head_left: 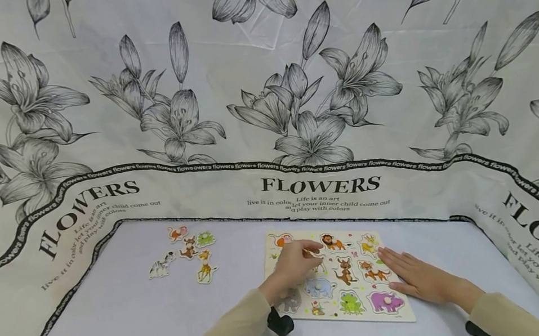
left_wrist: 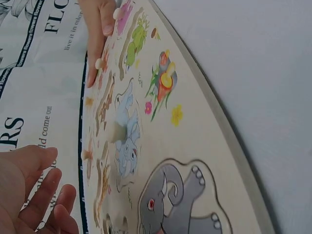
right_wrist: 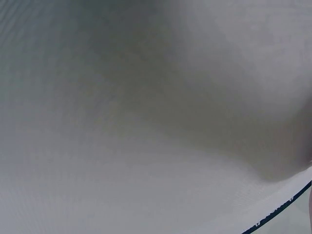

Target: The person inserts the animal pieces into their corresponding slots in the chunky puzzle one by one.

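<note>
A wooden animal puzzle board [head_left: 330, 321] lies flat on the table. My left hand [head_left: 289, 264] hovers over its upper left part, thumb and fingers loosely bent, partly hiding the animals beneath. In the left wrist view, nothing shows between the thumb and fingers of that left hand [left_wrist: 44, 190]. At the board's right edge my right hand [head_left: 424, 278] rests with fingers stretched out. Around the hands are a lion [head_left: 332, 242], a kangaroo [head_left: 345, 270], a blue elephant [head_left: 320, 287], a green frog [head_left: 351, 302], a purple hippo [head_left: 386, 301] and a grey elephant [left_wrist: 173, 200].
Left of the board lie several loose animal pieces: a zebra [head_left: 161, 265], a giraffe [head_left: 205, 267], a kangaroo [head_left: 188, 248], a frog [head_left: 205, 238] and a reddish animal [head_left: 177, 233]. Flower-printed cloth [head_left: 222, 197] rises behind the white table surface [head_left: 116, 324]. The right wrist view is mostly blurred pale cloth.
</note>
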A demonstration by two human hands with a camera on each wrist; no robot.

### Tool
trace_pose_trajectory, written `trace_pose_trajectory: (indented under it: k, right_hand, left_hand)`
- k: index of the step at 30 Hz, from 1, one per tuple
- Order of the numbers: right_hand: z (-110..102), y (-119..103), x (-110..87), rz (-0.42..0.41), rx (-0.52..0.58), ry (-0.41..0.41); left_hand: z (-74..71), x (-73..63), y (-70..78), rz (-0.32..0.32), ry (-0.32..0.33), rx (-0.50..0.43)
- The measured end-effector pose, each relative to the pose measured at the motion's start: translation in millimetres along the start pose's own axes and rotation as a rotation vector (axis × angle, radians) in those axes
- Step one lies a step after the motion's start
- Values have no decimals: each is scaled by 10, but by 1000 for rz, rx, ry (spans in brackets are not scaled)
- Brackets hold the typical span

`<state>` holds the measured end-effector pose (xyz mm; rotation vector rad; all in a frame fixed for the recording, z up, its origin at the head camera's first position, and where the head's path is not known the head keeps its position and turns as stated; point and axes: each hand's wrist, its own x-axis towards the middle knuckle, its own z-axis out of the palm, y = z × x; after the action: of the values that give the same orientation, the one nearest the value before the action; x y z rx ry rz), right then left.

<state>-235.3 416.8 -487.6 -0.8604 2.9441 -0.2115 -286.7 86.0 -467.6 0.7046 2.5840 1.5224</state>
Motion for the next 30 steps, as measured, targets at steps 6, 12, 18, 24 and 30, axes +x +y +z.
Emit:
trace_pose_trajectory:
  k: [6,12,18,24,30]
  right_hand:
    - [10,7,-6,-19,-12,34]
    - [25,20,-17,-44,-40,69]
    - [7,-8,-11,-65,-57,82]
    - [-6,-16,-14,-47,-50,70]
    - [-6,-27,-4,-40,-40,58]
  left_hand:
    - [-134,-48,-117,-10,39,40]
    - [-228,-108,-188,-18,88,25]
    - [-288,-176,-272,-37,111,17]
    - [-408,-212,-317,-48,131,27]
    - [-546,-239,-384,-83,172,49]
